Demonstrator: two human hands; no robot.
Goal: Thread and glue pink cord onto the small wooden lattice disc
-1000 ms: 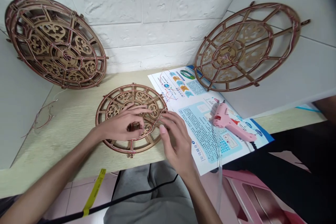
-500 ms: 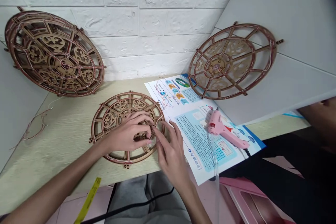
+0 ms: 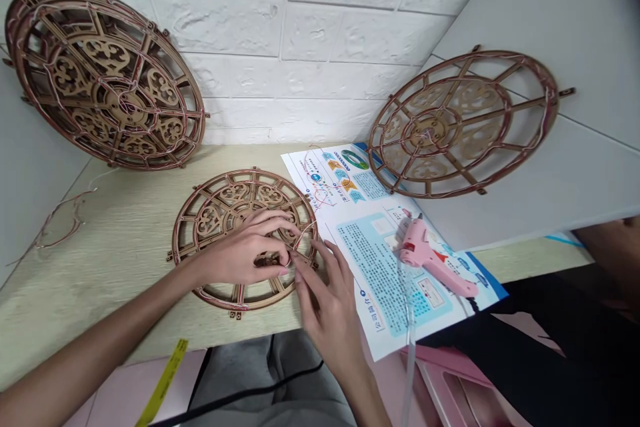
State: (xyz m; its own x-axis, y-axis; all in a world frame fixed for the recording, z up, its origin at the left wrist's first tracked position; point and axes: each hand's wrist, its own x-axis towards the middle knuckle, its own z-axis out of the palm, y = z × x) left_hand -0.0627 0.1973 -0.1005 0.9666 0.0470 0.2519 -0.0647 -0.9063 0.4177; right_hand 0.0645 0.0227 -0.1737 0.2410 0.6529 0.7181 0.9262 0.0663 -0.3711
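Note:
A round openwork wooden frame (image 3: 239,290) with scrollwork and thin red and white wires lies flat on the table. Over its right half, my left hand (image 3: 245,250) has thumb and forefinger pinched together on a thin wire (image 3: 303,233). My right hand (image 3: 327,300) meets it from the right, its thumb and forefinger closed at the same wire and its other fingers loosely bent. The fingertips nearly touch and partly hide the wire between them.
Similar round frames (image 3: 113,160) lean at the back left, and another round frame (image 3: 453,192) leans against the grey panel at right. A pink glue gun (image 3: 435,260) lies on a printed sheet (image 3: 370,320). Loose wires (image 3: 75,217) lie at left. Another person's arm (image 3: 613,253) shows at far right.
The camera view has shifted slightly. My right fingertips have moved a little down along the wire, close to my left pinch. The frame stays in place on the table.

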